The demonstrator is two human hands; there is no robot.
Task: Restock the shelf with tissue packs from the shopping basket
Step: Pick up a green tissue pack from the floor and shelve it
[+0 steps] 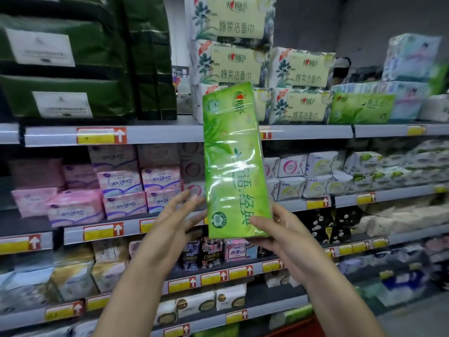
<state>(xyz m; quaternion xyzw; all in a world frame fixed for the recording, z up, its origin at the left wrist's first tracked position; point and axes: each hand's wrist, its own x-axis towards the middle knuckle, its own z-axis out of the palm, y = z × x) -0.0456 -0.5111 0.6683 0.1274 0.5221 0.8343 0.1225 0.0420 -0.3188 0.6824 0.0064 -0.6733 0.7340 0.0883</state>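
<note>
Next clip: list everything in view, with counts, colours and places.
held tissue pack: one, bright green, upright at centre
matching tissue pack: one, green, lying on top shelf, right
floral packs: at least five, white, stacked on top shelf, centre
dark packs: several, dark green, top shelf, left
small packs: many, pink and purple, second shelf, left
price tags: many, yellow on red, shelf edges
left hand: fingers straight, beside held pack
right hand: gripping its lower end
</note>
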